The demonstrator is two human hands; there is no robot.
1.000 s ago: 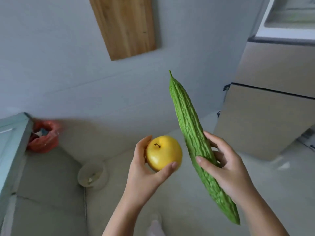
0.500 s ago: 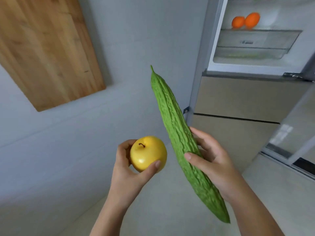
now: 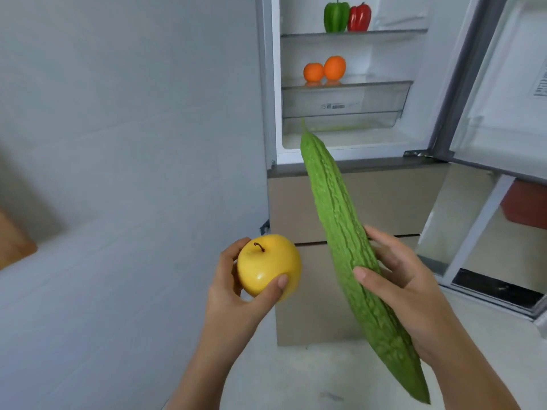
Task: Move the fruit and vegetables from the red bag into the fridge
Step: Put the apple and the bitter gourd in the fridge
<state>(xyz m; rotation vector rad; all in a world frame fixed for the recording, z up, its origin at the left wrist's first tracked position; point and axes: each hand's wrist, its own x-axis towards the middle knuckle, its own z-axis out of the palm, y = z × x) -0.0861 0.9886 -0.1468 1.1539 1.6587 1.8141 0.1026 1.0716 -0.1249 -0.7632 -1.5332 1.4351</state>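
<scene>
I see two of the task's items, one in each hand, in the lower middle of the frame. The long, bumpy green bitter gourd [image 3: 340, 232] runs on a slant from its thin tip at upper centre down to its blunt end at lower right. My view has the right hand [image 3: 396, 279] clamped round its middle, thumb [image 3: 367, 276] laid across the front and fingers wrapped behind. Just left of the gourd, and not touching it, is the round, glossy yellow apple [image 3: 268, 266], stem up. The left hand [image 3: 233, 303] cups it, thumb pressed on its lower front and fingers curled round its left side. The two hands are apart, each closed on its own item.

Behind them, in the upper right, stands the beige fridge [image 3: 390, 196] with its upper compartment open. The gourd's tip overlaps the bottom of that opening in my view. Inside, the clear plastic drawer [image 3: 343, 103] sits lowest; on the shelf above it are a small orange [image 3: 313, 71] and a larger orange [image 3: 334, 67], touching. On the top shelf a green bell pepper [image 3: 336, 17] stands beside a red bell pepper [image 3: 359, 17]. The open fridge door [image 3: 503, 84] fills the right edge. A pale grey wall [image 3: 133, 113] takes the left half, with the corner of a wooden board [image 3: 11, 241] at the far left.
</scene>
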